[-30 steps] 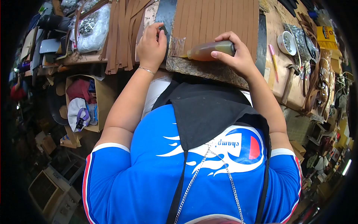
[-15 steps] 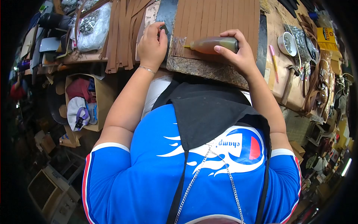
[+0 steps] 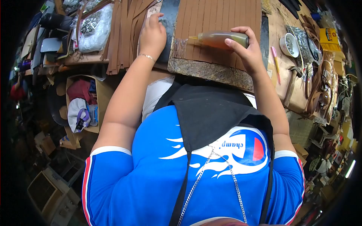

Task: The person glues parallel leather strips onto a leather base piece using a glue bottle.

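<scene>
In my right hand (image 3: pixel 250 49) lies a translucent squeeze bottle (image 3: pixel 217 40) of amber liquid, held sideways with its yellow nozzle pointing left. Beneath it, brown leather strips (image 3: pixel 211 19) are laid side by side on a worn, glue-crusted board (image 3: pixel 211 71). The nozzle tip is near the strips' left edge, by a shiny smeared patch (image 3: pixel 181 47). My left hand (image 3: pixel 152 35) is left of the board, beside a dark slab (image 3: pixel 169 22). Its fingers are curled, and whatever they hold is hidden.
Loose brown strips (image 3: pixel 122 34) hang over the table edge at left, near a plastic bag (image 3: pixel 98 28). To the right are a white bowl (image 3: pixel 289 45) of small metal pieces, a pink and yellow pen (image 3: pixel 276 64), a hammer (image 3: pixel 292 84) and a yellow box (image 3: pixel 330 37).
My left hand has moved up and left, away from the board; the small dark piece seen at its fingers no longer shows. My right hand and the bottle have shifted slightly up and right.
</scene>
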`<state>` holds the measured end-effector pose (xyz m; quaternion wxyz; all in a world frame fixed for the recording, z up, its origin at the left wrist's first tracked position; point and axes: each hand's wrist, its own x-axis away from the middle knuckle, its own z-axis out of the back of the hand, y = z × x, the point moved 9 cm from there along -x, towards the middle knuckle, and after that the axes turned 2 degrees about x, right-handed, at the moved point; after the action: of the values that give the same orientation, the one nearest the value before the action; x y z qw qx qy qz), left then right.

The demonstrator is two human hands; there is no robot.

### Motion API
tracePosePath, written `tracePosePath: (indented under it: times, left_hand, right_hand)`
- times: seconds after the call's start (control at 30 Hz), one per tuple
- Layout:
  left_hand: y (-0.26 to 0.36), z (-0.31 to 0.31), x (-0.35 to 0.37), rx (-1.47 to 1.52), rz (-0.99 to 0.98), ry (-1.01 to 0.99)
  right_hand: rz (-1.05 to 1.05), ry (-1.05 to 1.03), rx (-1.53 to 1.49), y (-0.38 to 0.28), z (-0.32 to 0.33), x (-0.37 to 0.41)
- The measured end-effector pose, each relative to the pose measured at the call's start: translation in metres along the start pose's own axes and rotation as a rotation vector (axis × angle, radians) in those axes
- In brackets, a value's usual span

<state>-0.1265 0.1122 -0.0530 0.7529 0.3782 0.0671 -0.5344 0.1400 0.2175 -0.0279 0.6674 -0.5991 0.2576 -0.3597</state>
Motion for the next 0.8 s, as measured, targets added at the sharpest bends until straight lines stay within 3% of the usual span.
tracePosePath:
  times: [0.07,0.17,0.5,0.67,0.8]
  left_hand:
    - [-0.01,-0.009,-0.003,-0.009,0.093,-0.034]
    - [-0.005,-0.007,-0.004,-0.052,0.074,-0.033]
    - [-0.006,-0.009,-0.003,-0.068,0.071,-0.049]
    - [-0.005,-0.009,-0.003,-0.079,0.071,-0.049]
    - [-0.005,-0.009,-0.003,-0.083,0.08,-0.061]
  right_hand:
    - [0.043,0.013,0.115,0.003,0.005,-0.007]
    - [0.098,-0.023,0.217,-0.001,-0.001,-0.009]
    - [0.114,-0.02,0.284,-0.007,-0.004,-0.007]
    - [0.052,-0.164,0.299,-0.008,-0.015,0.005]
    - [0.122,-0.092,0.312,-0.008,-0.008,0.001]
